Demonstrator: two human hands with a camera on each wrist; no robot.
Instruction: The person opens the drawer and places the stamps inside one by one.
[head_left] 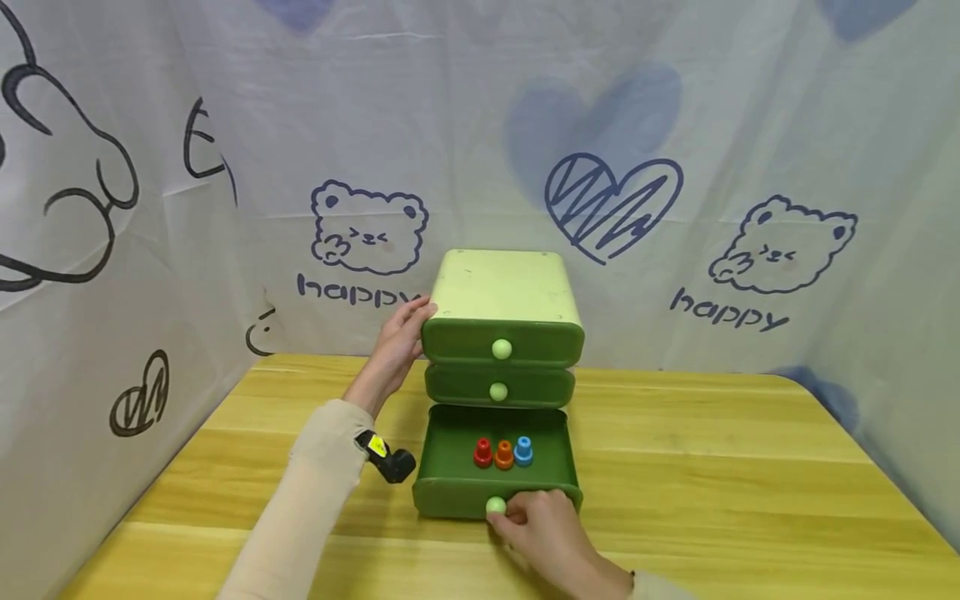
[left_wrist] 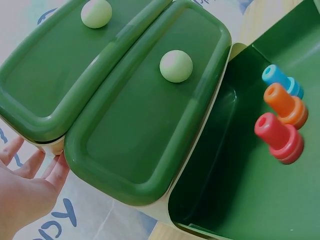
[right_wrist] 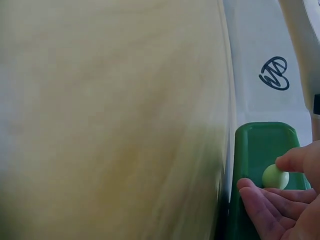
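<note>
A green drawer cabinet (head_left: 506, 287) with a pale top stands on the table. Its bottom drawer (head_left: 450, 497) is pulled out, while the upper two drawers are in. Inside the pulled-out drawer stand three small pegs in a row: red (head_left: 483, 454), orange (head_left: 503, 456) and blue (head_left: 523, 452). My left hand (head_left: 399, 343) rests against the cabinet's left side near the top, fingers extended, as the left wrist view also shows. With thumb and fingers my right hand (head_left: 546, 533) pinches the round light-green knob (right_wrist: 275, 177) of the bottom drawer.
The wooden table (head_left: 720, 467) extends to both sides of the cabinet. Behind it and at the sides hangs a white cloth (head_left: 480, 150) printed with bears and hearts. A black wrist camera (head_left: 392, 461) sits on the left sleeve, close to the drawer's left side.
</note>
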